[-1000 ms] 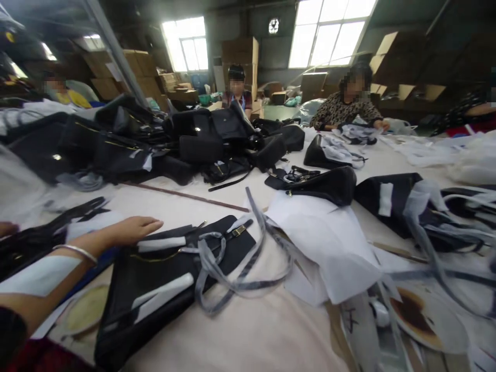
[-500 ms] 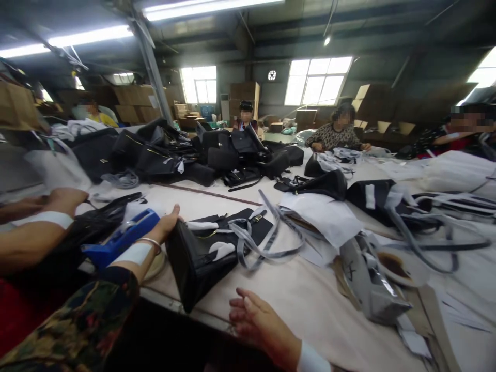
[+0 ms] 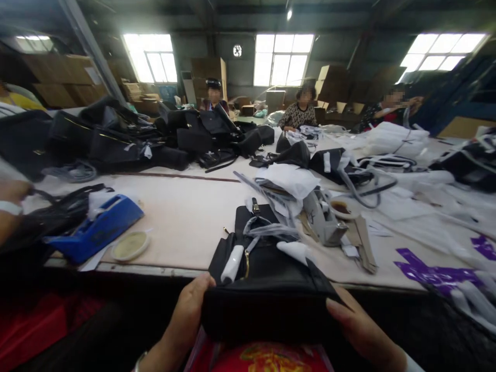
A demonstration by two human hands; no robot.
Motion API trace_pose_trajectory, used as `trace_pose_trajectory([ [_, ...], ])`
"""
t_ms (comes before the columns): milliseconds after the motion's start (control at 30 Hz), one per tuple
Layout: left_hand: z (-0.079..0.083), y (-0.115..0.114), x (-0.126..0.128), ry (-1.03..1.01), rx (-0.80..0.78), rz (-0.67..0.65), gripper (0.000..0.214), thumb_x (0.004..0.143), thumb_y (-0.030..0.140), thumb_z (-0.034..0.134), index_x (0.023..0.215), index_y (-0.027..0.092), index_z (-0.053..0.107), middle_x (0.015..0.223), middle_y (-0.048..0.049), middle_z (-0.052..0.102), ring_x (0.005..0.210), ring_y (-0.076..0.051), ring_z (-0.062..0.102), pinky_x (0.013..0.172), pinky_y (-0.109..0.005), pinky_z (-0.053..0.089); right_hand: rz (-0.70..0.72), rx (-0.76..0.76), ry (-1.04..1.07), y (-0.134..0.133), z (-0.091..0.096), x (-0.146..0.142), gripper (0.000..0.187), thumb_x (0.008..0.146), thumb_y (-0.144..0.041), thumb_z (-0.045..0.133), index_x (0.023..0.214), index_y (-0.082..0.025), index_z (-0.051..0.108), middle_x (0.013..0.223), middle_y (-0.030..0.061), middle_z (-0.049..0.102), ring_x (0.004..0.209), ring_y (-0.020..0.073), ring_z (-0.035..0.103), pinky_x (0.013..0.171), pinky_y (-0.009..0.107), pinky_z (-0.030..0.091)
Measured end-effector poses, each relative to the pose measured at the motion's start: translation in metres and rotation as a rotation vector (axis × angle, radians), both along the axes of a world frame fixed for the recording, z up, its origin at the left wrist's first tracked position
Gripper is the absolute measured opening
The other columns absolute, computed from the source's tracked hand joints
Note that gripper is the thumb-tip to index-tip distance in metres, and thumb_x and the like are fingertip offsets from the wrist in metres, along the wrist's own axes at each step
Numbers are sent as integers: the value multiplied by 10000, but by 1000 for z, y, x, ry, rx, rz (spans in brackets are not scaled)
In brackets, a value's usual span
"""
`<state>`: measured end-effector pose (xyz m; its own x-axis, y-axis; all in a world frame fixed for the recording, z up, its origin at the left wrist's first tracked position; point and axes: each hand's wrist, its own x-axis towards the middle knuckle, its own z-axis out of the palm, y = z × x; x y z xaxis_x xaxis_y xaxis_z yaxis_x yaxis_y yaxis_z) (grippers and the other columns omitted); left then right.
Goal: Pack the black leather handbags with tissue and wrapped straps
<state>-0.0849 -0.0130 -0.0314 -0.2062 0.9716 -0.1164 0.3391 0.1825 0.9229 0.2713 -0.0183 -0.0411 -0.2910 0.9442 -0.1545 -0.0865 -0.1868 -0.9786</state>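
Observation:
A black handbag point(image 3: 271, 279) lies at the table's front edge, its broad base facing me. My left hand point(image 3: 194, 294) grips its left bottom corner, thumb on top. At the right bottom corner, my right hand point(image 3: 351, 312) holds it the same way, with most fingers hidden behind the bag. White wrapping point(image 3: 232, 263) covers parts of the bag near a gold zip. Plastic-wrapped straps point(image 3: 267, 227) lie across its far end, close to a gold buckle point(image 3: 255, 206).
A blue tape dispenser point(image 3: 101, 227) and a roll of tape point(image 3: 130, 245) are on the left, near a co-worker's arm point(image 3: 11, 206). A grey tape dispenser point(image 3: 323, 217) stands right. Black bags point(image 3: 139, 139) are heaped behind. Several people sit across the table point(image 3: 182, 206).
The bag has been turned and drawn to the table edge in front of me. My right hand, empty before, now grips it too. My view has swung right.

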Motion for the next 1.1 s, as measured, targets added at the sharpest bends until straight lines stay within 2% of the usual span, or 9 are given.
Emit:
trace_pose_trajectory([
  [200,-50,-45,19,47,-98,-250,339,869,470,552,639,221,561,701,-15,551,694,-204,550,644,-315,468,33,10,-227,-84,-62,20,897,727,-661,723,1458,-181,526,1469,162,531,1359,444,452,1146,560,333],
  [333,-37,-35,13,401,52,-331,238,855,393,578,749,210,686,823,-65,647,882,-271,606,853,-404,471,86,-12,-197,-98,-77,30,874,755,-622,716,1484,-200,484,1501,136,500,1391,400,431,1176,516,304],
  [433,-13,-25,17,637,209,-324,255,894,405,544,863,203,698,885,-85,672,926,-274,619,891,-412,468,85,-22,-25,-94,-61,43,813,835,-598,642,1529,-249,403,1532,106,466,1399,354,437,1166,494,336],
  [533,-1,-17,36,576,59,-348,350,891,493,558,1038,193,660,898,-80,697,782,-235,658,732,-344,508,-90,149,-226,-80,-30,41,618,887,-529,625,1435,-258,536,1515,106,477,1382,340,447,1153,499,359],
  [633,-7,-9,58,570,-83,-342,464,825,489,633,1161,170,606,977,-125,721,839,-286,700,716,-354,514,-170,368,-549,-60,0,18,465,879,-431,671,1307,-249,654,1390,123,578,1301,345,500,1135,527,373],
  [800,-20,3,56,384,-73,-178,384,779,319,629,1125,155,591,976,-126,740,887,-283,720,781,-346,535,-60,475,-826,-36,17,-15,614,781,-373,756,1366,-241,623,1257,137,626,1181,367,536,1073,551,419],
  [900,-28,4,34,350,-74,-30,403,768,431,671,1053,152,614,958,-129,746,886,-306,722,787,-380,551,-38,384,-769,-34,12,-7,524,843,-328,666,1360,-255,623,1258,112,625,1175,321,557,1054,493,452],
  [1000,-37,3,21,178,-99,-76,455,783,493,682,1079,154,616,1017,-124,754,938,-292,728,814,-373,572,-25,279,-630,-33,13,8,465,894,-363,616,1351,-272,629,1349,96,591,1236,312,545,1065,481,451],
  [1100,-43,4,23,76,-96,-110,454,800,486,681,1109,160,611,1060,-112,757,970,-275,731,853,-359,578,-39,354,-647,-21,29,7,438,879,-419,667,1289,-266,679,1384,97,580,1290,336,512,1122,519,385],
])
